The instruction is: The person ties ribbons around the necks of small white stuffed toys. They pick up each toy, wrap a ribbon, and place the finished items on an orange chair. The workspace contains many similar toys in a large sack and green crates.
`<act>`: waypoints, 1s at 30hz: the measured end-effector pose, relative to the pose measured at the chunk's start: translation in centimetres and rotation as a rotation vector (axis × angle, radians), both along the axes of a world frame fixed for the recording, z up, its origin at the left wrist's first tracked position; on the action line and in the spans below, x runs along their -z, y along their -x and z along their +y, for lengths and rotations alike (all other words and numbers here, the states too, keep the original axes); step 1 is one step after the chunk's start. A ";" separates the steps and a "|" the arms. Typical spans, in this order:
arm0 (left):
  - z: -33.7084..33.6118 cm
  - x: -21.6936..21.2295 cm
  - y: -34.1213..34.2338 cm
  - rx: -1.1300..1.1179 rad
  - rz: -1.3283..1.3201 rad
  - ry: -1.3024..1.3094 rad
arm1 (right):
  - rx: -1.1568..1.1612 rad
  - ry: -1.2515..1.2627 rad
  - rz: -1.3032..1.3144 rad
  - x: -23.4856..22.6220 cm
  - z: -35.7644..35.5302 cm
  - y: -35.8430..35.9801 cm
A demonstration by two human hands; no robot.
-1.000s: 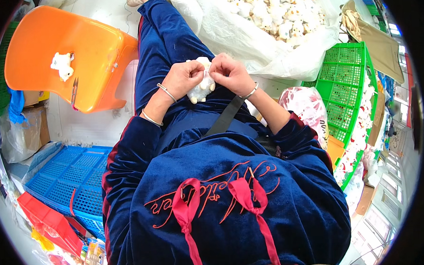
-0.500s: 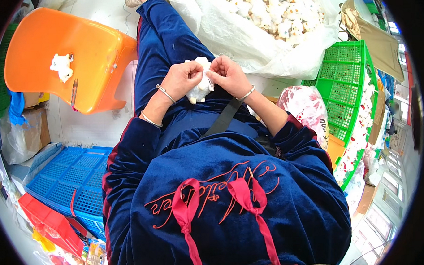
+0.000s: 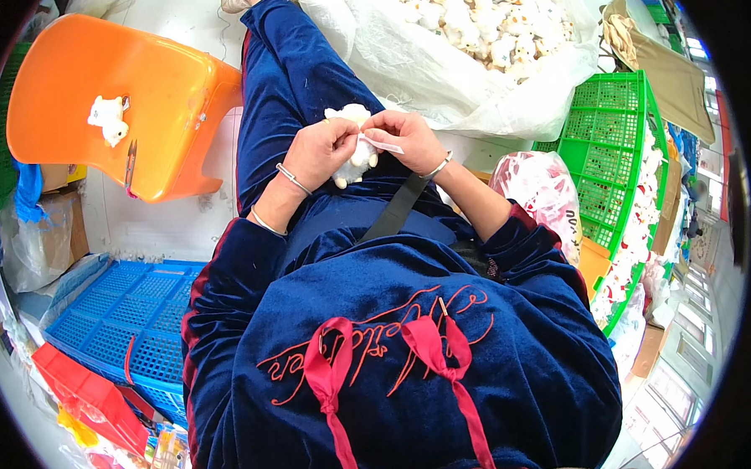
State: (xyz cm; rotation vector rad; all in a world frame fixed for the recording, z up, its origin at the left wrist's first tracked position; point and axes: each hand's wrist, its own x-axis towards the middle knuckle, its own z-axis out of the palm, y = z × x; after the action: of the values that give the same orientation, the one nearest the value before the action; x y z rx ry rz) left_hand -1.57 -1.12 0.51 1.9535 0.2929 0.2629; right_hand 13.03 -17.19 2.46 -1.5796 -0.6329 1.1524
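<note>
A small white plush toy point(image 3: 354, 164) rests on my lap, partly covered by my hands. My left hand point(image 3: 326, 149) is closed in a pinch over its middle. Close against it, my right hand point(image 3: 407, 141) pinches too, and a narrow white label point(image 3: 384, 143) sticks out below its fingers. The fingertips of both hands meet above the toy; what exactly the left pinch has hold of is hidden. Another white plush toy point(image 3: 108, 120) lies on the orange chair point(image 3: 59, 81) to my left, with a pair of thread snips point(image 3: 130, 167) near it.
A clear plastic sack point(image 3: 436, 89) full of white plush toys stands ahead on the right. Green crates point(image 3: 610, 145) and a pink-and-white bag point(image 3: 537, 190) are at my right. A blue crate point(image 3: 127, 304) and a red bin point(image 3: 89, 398) are on my left.
My hands have come closer together over the toy, the right one shifting left and slightly down. The white label now shows plainly at my right fingers. The toy has turned a little.
</note>
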 end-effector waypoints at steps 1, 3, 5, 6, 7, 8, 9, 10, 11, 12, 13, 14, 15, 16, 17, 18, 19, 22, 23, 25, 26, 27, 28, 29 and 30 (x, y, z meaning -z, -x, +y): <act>-0.2 0.0 0.1 -0.010 -0.024 -0.019 | -0.006 0.000 0.004 0.0 0.0 0.0; -0.5 0.0 0.4 -0.028 -0.067 -0.058 | -0.021 0.000 -0.013 0.2 -0.2 0.1; -0.7 0.2 0.6 -0.044 -0.108 -0.095 | -0.035 0.006 -0.018 0.3 -0.3 0.1; -0.8 0.2 0.7 -0.048 -0.111 -0.097 | -0.043 0.012 -0.014 0.1 -0.3 0.2; -0.8 0.3 0.8 -0.051 -0.114 -0.099 | -0.051 0.019 -0.011 -0.1 -0.4 0.2; -0.9 0.3 0.8 -0.055 -0.117 -0.100 | -0.056 0.018 -0.003 -0.4 -0.3 0.3; -1.0 0.4 0.9 -0.059 -0.121 -0.103 | -0.061 0.017 0.004 -0.8 -0.3 0.3; -1.1 0.4 1.0 -0.064 -0.125 -0.106 | -0.067 0.016 0.011 -1.1 -0.3 0.4; -1.1 0.5 1.0 -0.068 -0.130 -0.108 | -0.071 0.020 -0.001 -1.2 -0.3 0.4; -1.1 0.4 1.1 -0.066 -0.132 -0.107 | -0.076 0.022 -0.014 -1.2 -0.3 0.5; -1.1 0.3 1.1 -0.065 -0.134 -0.105 | -0.080 0.024 -0.026 -1.3 -0.3 0.5; -1.1 0.2 1.1 -0.063 -0.136 -0.103 | -0.075 0.016 -0.031 -1.3 -0.3 0.6; -1.1 0.2 1.1 -0.064 -0.139 -0.102 | -0.070 0.009 -0.036 -1.3 -0.3 0.7; -1.2 0.2 1.1 -0.065 -0.142 -0.101 | -0.066 0.003 -0.042 -1.3 -0.3 0.8; -1.2 0.2 1.1 -0.066 -0.145 -0.100 | -0.068 0.003 -0.052 -1.2 -0.4 0.8; -1.2 0.2 1.1 -0.066 -0.143 -0.100 | -0.070 0.003 -0.063 -1.1 -0.4 0.7; -1.2 0.2 1.1 -0.066 -0.142 -0.100 | -0.072 0.003 -0.073 -1.0 -0.4 0.7; -1.3 0.2 1.1 -0.066 -0.145 -0.100 | -0.072 0.027 -0.158 -1.2 -0.4 0.9; -1.3 0.3 1.1 -0.065 -0.147 -0.101 | -0.079 0.013 -0.209 -1.1 -0.4 1.0; -1.3 0.1 1.1 -0.065 -0.143 -0.104 | -0.093 -0.015 -0.312 -1.0 -0.5 1.0; -1.3 0.1 1.1 -0.065 -0.141 -0.105 | -0.087 -0.018 -0.305 -1.0 -0.5 1.0; -1.3 0.1 1.1 -0.063 -0.140 -0.104 | -0.082 -0.022 -0.300 -1.0 -0.5 1.1; -1.3 0.1 1.1 -0.061 -0.139 -0.103 | -0.077 -0.025 -0.294 -1.0 -0.4 1.1; -1.3 0.1 1.1 -0.059 -0.138 -0.102 | -0.074 -0.021 -0.305 -1.0 -0.4 1.1; -1.3 0.1 1.1 -0.058 -0.136 -0.099 | -0.070 -0.016 -0.317 -0.9 -0.4 1.1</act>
State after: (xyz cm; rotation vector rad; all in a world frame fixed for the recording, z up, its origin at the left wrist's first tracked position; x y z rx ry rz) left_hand -2.70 -2.43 0.38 2.0158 0.2514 0.4541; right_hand 11.88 -17.60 3.38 -1.7545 -0.9087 0.9508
